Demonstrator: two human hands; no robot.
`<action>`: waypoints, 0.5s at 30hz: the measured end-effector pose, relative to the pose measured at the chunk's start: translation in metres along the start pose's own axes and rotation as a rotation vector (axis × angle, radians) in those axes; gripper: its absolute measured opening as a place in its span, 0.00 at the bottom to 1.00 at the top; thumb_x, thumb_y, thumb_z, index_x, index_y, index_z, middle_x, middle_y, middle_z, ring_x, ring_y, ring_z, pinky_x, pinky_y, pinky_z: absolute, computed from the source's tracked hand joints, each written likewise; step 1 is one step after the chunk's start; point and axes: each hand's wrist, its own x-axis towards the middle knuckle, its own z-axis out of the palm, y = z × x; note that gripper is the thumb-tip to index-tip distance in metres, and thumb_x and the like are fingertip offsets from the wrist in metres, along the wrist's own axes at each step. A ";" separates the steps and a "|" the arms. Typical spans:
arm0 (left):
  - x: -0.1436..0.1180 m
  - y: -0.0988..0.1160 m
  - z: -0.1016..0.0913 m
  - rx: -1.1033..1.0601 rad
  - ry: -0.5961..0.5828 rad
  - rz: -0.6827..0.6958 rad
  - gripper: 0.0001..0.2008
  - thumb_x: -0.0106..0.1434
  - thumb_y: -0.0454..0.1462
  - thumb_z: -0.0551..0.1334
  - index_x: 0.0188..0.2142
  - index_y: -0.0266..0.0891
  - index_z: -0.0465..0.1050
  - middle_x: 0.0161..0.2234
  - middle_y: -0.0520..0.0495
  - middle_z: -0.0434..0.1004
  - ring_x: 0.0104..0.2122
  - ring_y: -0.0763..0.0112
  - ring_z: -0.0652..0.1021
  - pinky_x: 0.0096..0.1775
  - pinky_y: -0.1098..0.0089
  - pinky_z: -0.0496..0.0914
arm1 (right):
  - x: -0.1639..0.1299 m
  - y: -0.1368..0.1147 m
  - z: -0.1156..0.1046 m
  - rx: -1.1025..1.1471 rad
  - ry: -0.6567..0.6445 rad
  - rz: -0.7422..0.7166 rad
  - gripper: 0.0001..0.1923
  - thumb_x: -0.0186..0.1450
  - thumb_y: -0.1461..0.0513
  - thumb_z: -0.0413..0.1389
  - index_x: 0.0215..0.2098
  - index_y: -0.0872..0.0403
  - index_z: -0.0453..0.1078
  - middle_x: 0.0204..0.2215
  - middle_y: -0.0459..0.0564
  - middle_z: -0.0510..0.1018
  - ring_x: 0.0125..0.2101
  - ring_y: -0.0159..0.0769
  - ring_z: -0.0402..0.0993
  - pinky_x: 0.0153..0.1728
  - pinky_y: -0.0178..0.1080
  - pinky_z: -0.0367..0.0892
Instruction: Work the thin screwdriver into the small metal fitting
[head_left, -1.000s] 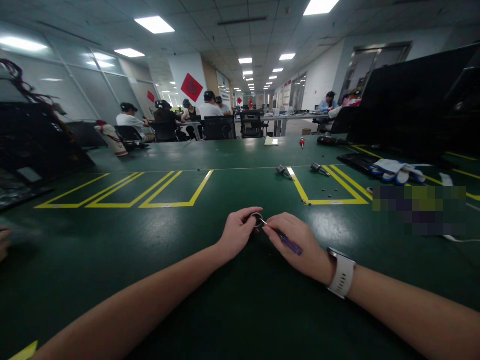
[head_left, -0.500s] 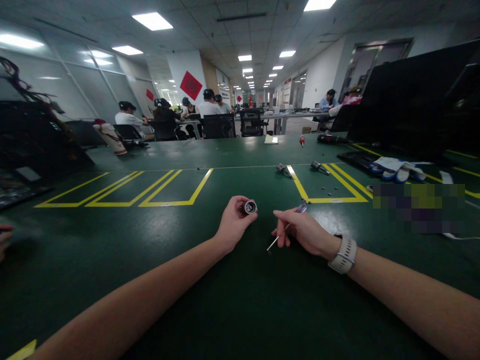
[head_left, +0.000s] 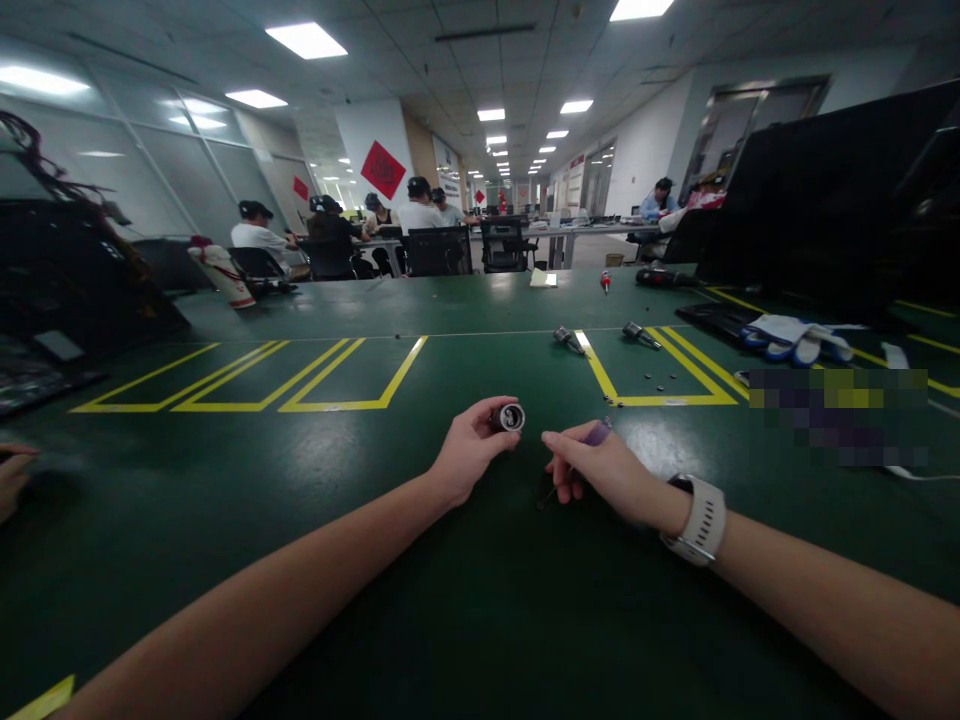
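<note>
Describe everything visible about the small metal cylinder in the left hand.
The small metal cylinder is short and silvery with a darker body. Its round end face points toward the camera, with shiny parts inside that are too small to make out. The left hand pinches it between fingertips and thumb, just above the green table. The right hand and its purple-handled screwdriver stay apart from it.

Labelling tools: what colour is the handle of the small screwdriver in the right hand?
Purple, translucent-looking; the screwdriver handle sticks out above the right hand. Head view, the only one.

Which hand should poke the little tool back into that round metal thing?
Probably the right hand: its grip already has the purple-handled screwdriver, while the left hand holds the small metal cylinder close beside it.
</note>
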 end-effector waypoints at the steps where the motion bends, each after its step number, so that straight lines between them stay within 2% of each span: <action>1: -0.001 0.002 0.001 -0.010 -0.025 -0.019 0.22 0.48 0.29 0.64 0.45 0.38 0.70 0.42 0.46 0.74 0.37 0.69 0.74 0.37 0.68 0.69 | 0.000 0.001 0.002 -0.009 -0.001 0.000 0.23 0.58 0.50 0.54 0.13 0.57 0.67 0.09 0.45 0.69 0.11 0.26 0.64 0.15 0.30 0.57; 7: -0.013 0.018 0.008 -0.091 -0.105 -0.131 0.22 0.49 0.29 0.62 0.46 0.37 0.71 0.45 0.42 0.73 0.33 0.71 0.72 0.31 0.71 0.66 | -0.004 -0.003 0.000 0.269 -0.035 0.042 0.23 0.61 0.53 0.52 0.13 0.57 0.67 0.09 0.46 0.70 0.13 0.28 0.66 0.15 0.31 0.57; 10: -0.017 0.024 0.012 -0.132 -0.120 -0.150 0.22 0.49 0.29 0.61 0.46 0.35 0.70 0.45 0.41 0.74 0.31 0.72 0.72 0.30 0.71 0.65 | -0.007 -0.013 -0.006 0.377 -0.098 -0.004 0.23 0.63 0.55 0.50 0.15 0.56 0.68 0.11 0.46 0.71 0.15 0.28 0.68 0.18 0.31 0.59; 15: -0.019 0.027 0.014 -0.136 -0.085 -0.167 0.17 0.51 0.28 0.61 0.41 0.36 0.68 0.43 0.44 0.74 0.30 0.73 0.73 0.29 0.71 0.66 | -0.009 -0.020 -0.008 0.272 -0.054 -0.094 0.22 0.61 0.53 0.52 0.14 0.57 0.69 0.11 0.47 0.71 0.15 0.29 0.68 0.14 0.30 0.56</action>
